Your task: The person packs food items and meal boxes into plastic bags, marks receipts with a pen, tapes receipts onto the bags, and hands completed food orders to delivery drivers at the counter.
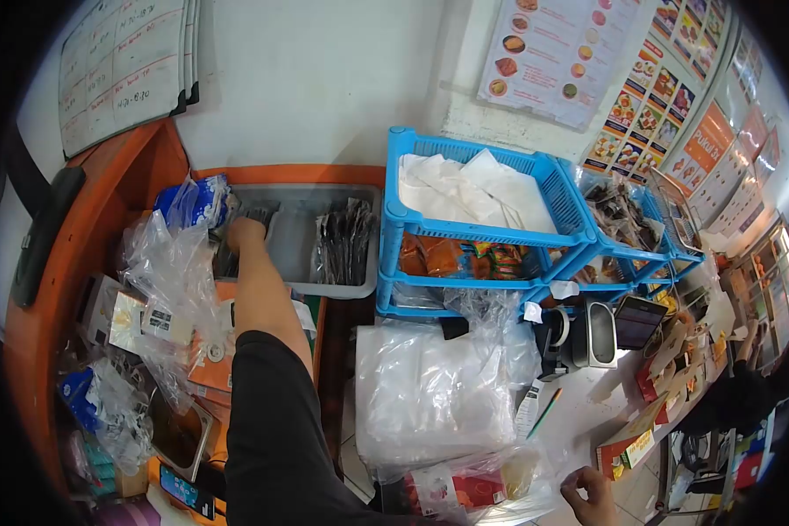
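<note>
Grey tub [294, 245], far left, probably keeps dark packets [345, 245] sorted; the left hand [247, 234] reaches in, fingertips hidden — grip impossible to tell. Near right, the right hand [589, 496] curls beside a bagged red box [482, 491] — hold unclear.

White wall [316, 79] adjoins back edge of orange counter [37, 377]; menu sheets [557, 57] are mounted at right. Pale floor tiles [642, 484] show past front edge of white table [598, 387]

Fairly bright light glints off the plastic bags [434, 386], while the edges bow and fade to black.
</note>
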`<state>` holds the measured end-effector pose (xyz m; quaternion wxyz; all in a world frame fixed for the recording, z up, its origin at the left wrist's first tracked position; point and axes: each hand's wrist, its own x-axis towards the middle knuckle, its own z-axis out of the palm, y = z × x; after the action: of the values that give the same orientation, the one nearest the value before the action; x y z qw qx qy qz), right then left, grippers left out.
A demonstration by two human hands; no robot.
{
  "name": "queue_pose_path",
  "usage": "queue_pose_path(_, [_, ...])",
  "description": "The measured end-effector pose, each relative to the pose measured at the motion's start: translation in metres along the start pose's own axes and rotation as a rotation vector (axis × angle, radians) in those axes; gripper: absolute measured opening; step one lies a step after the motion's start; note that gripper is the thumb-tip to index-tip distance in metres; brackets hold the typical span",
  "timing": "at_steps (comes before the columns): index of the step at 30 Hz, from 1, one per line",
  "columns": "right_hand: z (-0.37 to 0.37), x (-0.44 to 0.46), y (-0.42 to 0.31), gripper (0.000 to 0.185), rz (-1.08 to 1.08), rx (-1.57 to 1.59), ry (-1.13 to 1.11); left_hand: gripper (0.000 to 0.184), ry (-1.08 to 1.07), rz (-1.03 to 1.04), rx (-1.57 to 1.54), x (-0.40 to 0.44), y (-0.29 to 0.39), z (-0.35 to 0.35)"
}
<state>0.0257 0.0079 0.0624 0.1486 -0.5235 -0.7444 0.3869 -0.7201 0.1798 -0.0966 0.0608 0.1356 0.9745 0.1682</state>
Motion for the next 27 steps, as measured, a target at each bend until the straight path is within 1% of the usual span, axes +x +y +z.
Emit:
queue_pose_path(1, [-0.002, -0.001, -0.005, 0.013, 0.030, -0.034, -0.009, 0.035, 0.081, -0.025, -0.032, -0.005, 0.004, -0.008])
queue_pose_path(2, [-0.003, -0.002, -0.009, 0.013, 0.029, -0.034, 0.002, 0.035, 0.082, -0.016, -0.039, -0.008, 0.008, -0.018])
queue_pose_path(4, [-0.005, -0.006, -0.016, 0.022, -0.308, -0.280, 0.153, 0.035, 0.249, 0.043, -0.161, -0.022, 0.022, -0.042])
queue_pose_path(5, [-0.013, -0.010, -0.005, 0.041, -0.285, -0.351, 0.146, 0.035, 0.211, 0.197, -0.129, 0.019, 0.022, -0.038])
queue_pose_path(6, [-0.020, -0.016, 0.012, 0.065, -0.243, -0.417, 0.133, 0.033, 0.112, 0.232, -0.436, 0.012, 0.028, -0.047])
queue_pose_path(7, [-0.021, -0.018, 0.018, 0.069, -0.122, -0.223, 0.229, 0.033, 0.008, 0.242, -0.742, 0.002, 0.034, -0.057])
queue_pose_path(8, [-0.018, -0.009, -0.001, 0.065, -0.189, -0.023, 0.345, 0.033, 0.000, 0.421, -0.983, -0.042, 0.036, -0.085])
queue_pose_path(9, [-0.018, -0.004, -0.019, 0.062, -0.188, 0.062, 0.371, 0.032, -0.320, 0.473, -1.273, -0.094, 0.031, -0.117])
queue_pose_path(10, [-0.008, 0.001, -0.032, 0.058, -0.223, 0.211, 0.456, 0.031, -0.570, 0.717, -1.339, -0.174, 0.032, -0.155])
queue_pose_path(11, [-0.003, 0.006, -0.048, 0.056, -0.246, 0.294, 0.475, 0.028, -0.793, 0.881, -1.331, -0.237, 0.028, -0.164])
queue_pose_path(12, [0.003, 0.009, -0.058, 0.056, -0.279, 0.357, 0.441, 0.025, -1.012, 1.032, -1.317, -0.295, 0.018, -0.168])
queue_pose_path(13, [0.010, 0.009, -0.065, 0.055, -0.353, 0.390, 0.355, 0.022, -1.098, 1.075, -0.989, -0.349, 0.009, -0.167])
queue_pose_path(14, [0.020, 0.007, -0.079, 0.055, -0.343, 0.426, 0.254, 0.019, -1.199, 1.243, -0.921, -0.416, 0.007, -0.169])
queue_pose_path(15, [0.033, 0.005, -0.081, 0.042, -0.432, 0.472, 0.195, 0.018, -1.343, 1.491, -0.500, -0.457, 0.020, -0.175])
queue_pose_path(16, [0.044, 0.002, -0.081, 0.033, -0.437, 0.587, 0.211, 0.019, -1.341, 1.538, -0.482, -0.494, 0.015, -0.161])
queue_pose_path(17, [0.051, -0.002, -0.081, 0.024, -0.445, 0.705, 0.227, 0.023, -1.352, 1.410, -0.632, -0.523, 0.007, -0.145])
queue_pose_path(18, [0.042, -0.005, -0.072, 0.017, -0.450, 0.648, 0.291, 0.028, -1.393, 1.281, -0.563, -0.538, 0.004, -0.146])
queue_pose_path(19, [0.026, -0.008, -0.059, 0.018, -0.456, 0.588, 0.353, 0.028, -1.386, 1.273, -0.556, -0.546, -0.004, -0.135])
queue_pose_path(20, [0.012, -0.013, -0.052, 0.017, -0.402, 0.683, 0.451, 0.029, -0.835, 1.527, -0.406, -0.551, -0.018, -0.111])
queue_pose_path(21, [-0.002, -0.019, -0.050, 0.019, -0.401, 0.689, 0.496, 0.032, -0.260, 1.684, -0.237, -0.556, -0.030, -0.094])
queue_pose_path(22, [-0.007, -0.024, -0.053, 0.015, -0.362, 0.554, 0.366, 0.035, -0.507, 1.474, 0.212, -0.556, -0.039, -0.090])
queue_pose_path(23, [-0.010, -0.027, -0.054, 0.011, -0.325, 0.417, 0.241, 0.035, -0.662, 1.312, 0.367, -0.552, -0.042, -0.086])
queue_pose_path(24, [-0.002, -0.023, -0.051, 0.010, -0.441, 0.294, 0.053, 0.035, -0.811, 1.134, 0.516, -0.547, -0.046, -0.082])
queue_pose_path(25, [0.016, -0.014, -0.047, 0.015, -0.558, 0.167, -0.134, 0.032, -0.835, 1.091, 0.430, -0.534, -0.060, -0.068])
queue_pose_path(26, [0.037, -0.006, -0.043, 0.022, -0.647, -0.022, -0.152, 0.031, -0.855, 1.046, 0.345, -0.523, -0.074, -0.060])
queue_pose_path(27, [0.060, 0.003, -0.037, 0.029, -0.736, -0.210, -0.165, 0.031, -0.843, 1.026, 0.347, -0.522, -0.080, -0.070])
